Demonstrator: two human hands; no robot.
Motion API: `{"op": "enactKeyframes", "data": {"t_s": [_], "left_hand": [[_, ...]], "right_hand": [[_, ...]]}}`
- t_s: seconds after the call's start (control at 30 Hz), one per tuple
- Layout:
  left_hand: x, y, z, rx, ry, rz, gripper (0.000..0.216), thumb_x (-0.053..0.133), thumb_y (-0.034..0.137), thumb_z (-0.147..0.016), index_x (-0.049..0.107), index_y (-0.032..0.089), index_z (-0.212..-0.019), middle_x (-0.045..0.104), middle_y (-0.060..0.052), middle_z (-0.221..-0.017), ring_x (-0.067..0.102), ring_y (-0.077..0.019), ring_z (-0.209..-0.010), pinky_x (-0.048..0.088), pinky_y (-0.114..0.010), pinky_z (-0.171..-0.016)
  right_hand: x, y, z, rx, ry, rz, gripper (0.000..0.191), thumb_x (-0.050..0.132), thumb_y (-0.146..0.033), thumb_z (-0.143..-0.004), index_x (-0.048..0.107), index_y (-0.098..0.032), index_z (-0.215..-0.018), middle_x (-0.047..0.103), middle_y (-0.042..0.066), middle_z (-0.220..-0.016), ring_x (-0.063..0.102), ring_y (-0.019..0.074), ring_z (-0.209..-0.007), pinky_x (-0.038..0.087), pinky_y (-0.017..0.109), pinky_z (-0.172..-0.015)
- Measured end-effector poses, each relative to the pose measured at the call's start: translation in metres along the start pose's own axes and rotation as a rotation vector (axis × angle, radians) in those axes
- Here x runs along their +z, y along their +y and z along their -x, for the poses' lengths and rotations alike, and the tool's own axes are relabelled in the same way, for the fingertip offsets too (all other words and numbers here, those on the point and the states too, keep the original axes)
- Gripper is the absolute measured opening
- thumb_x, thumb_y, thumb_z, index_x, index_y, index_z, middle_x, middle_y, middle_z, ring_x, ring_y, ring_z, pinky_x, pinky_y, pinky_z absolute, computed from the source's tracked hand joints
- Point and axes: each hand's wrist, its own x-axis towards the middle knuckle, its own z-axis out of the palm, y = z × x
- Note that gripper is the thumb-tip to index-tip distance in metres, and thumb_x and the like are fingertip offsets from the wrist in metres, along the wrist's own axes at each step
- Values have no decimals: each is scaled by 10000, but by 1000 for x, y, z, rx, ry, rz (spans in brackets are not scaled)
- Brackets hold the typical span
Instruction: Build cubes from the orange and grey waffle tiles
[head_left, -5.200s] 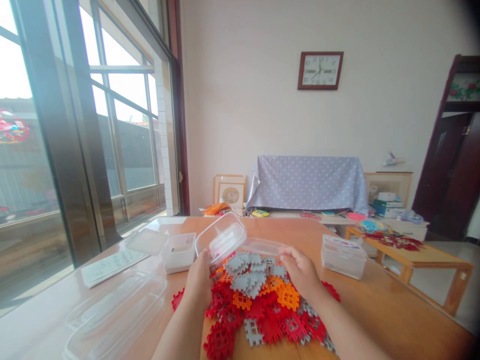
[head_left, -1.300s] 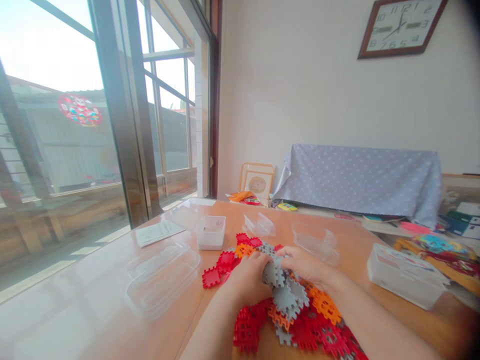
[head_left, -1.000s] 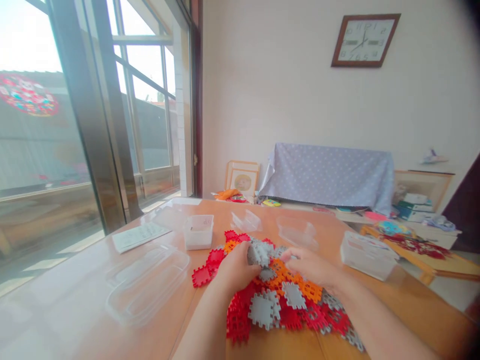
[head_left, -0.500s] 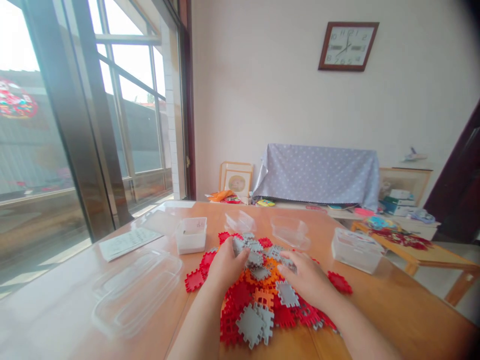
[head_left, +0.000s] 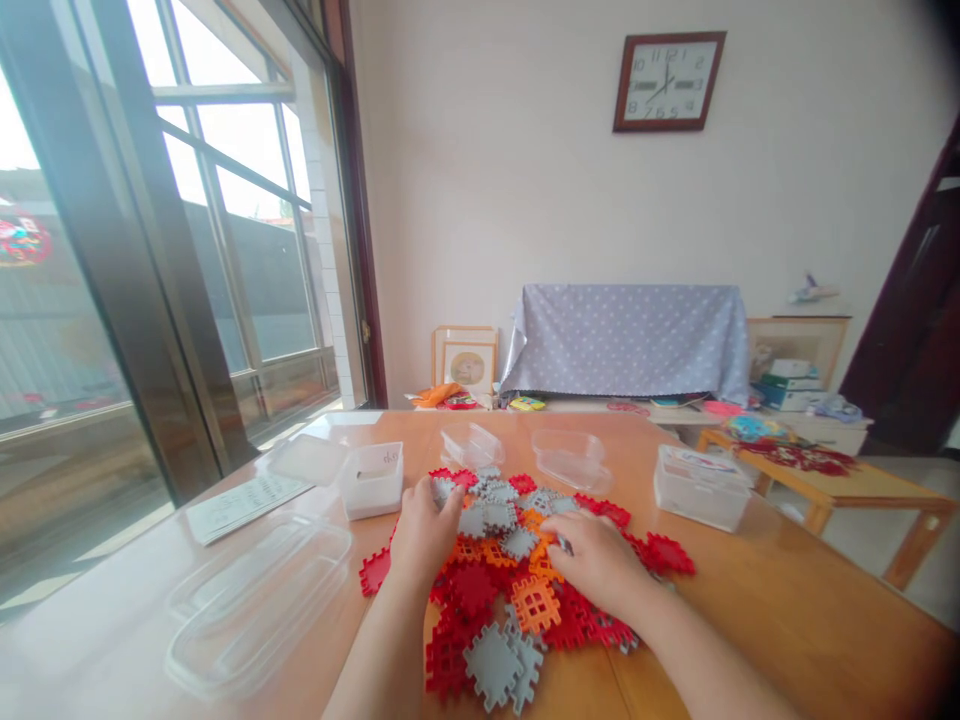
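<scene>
A heap of red, grey and orange interlocking plastic tiles [head_left: 517, 575] is spread over the wooden table [head_left: 787, 610] in front of me. My left hand [head_left: 421, 537] rests on the heap's left side, its fingers curled around a grey tile [head_left: 442, 489] at the far edge. On the heap's right side lies my right hand [head_left: 598, 566], palm down with the fingers stretched over orange and red tiles and nothing gripped. One orange tile [head_left: 535, 603] lies between my wrists.
A small clear tub [head_left: 472, 446] and a clear dish [head_left: 574, 461] stand beyond the heap. Left of it are a white box [head_left: 373, 480], a lid [head_left: 307, 458], a printed sheet [head_left: 241, 504] and a long clear container [head_left: 255, 602]. A lidded box [head_left: 701, 487] stands at the right.
The clear tub that my left hand tipped over the heap now stands empty behind it. Both hands have since pushed the tiles outward, and the heap lies flatter and wider.
</scene>
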Motion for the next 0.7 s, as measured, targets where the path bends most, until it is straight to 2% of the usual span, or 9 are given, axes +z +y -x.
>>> {"op": "enactKeyframes", "data": {"t_s": [0.13, 0.23, 0.33, 0.4, 0.5, 0.57, 0.63, 0.7], "left_hand": [[0, 2, 3, -38, -5, -85, 644, 477, 644, -877, 483, 187, -1330, 550, -176, -1363, 591, -298, -1178, 429, -355, -936], [3, 4, 6, -1, 24, -207, 733, 471, 697, -855, 469, 192, -1386, 540, -190, -1386, 549, -352, -1231, 413, -423, -982], [9, 8, 11, 106, 54, -315, 787, 481, 731, -828, 458, 234, -1437, 501, -176, -1456, 467, -403, -1310, 359, -522, -1042], [13, 11, 16, 234, -7, -328, 821, 502, 744, -808, 419, 285, -1485, 441, -132, -1535, 386, -398, -1389, 299, -553, -1099], [20, 15, 24, 381, -206, -336, 982, 601, 788, -701, 365, 322, -1532, 344, -89, -1611, 247, -399, -1482, 152, -579, -1183], [23, 17, 29, 410, -317, -355, 1058, 657, 790, -635, 370, 315, -1536, 328, -97, -1617, 213, -413, -1496, 68, -608, -1196], [23, 19, 31, 422, -357, -371, 1000, 660, 753, -656, 415, 298, -1512, 390, -116, -1582, 275, -414, -1471, 85, -624, -1187], [22, 21, 33, 433, -341, -384, 850, 652, 671, -709, 500, 273, -1444, 499, -130, -1501, 393, -401, -1402, 198, -601, -1160]], "right_hand": [[1, 23, -6, 90, 83, 9, 235, 500, -253, -877, 734, -270, -901, 737, 16, -960, 645, 223, -955, 435, 321, -834], [3, 37, -10, 151, 178, -42, 254, 475, -275, -898, 713, -261, -984, 726, 25, -1029, 653, 215, -961, 450, 305, -819], [2, 43, -11, 188, 249, -51, 297, 437, -280, -926, 690, -257, -1079, 703, 38, -1134, 652, 216, -1015, 460, 307, -831], [-1, 40, -10, 196, 257, -17, 302, 437, -299, -935, 692, -258, -1089, 702, 46, -1149, 648, 229, -1036, 462, 328, -845], [-6, 26, -7, 134, 242, 34, 315, 504, -382, -922, 697, -261, -1140, 695, 65, -1212, 612, 276, -1132, 429, 407, -970], [-8, 13, -3, 52, 201, 15, 379, 549, -438, -904, 672, -270, -1221, 665, 68, -1300, 565, 294, -1225, 341, 467, -1094], [-8, 0, 1, -35, 108, -34, 470, 573, -468, -893, 608, -295, -1329, 616, 59, -1389, 520, 291, -1297, 228, 509, -1174], [-7, -9, 6, -104, -9, -73, 561, 591, -495, -881, 534, -322, -1412, 571, 54, -1449, 494, 290, -1333, 177, 535, -1192]]}}
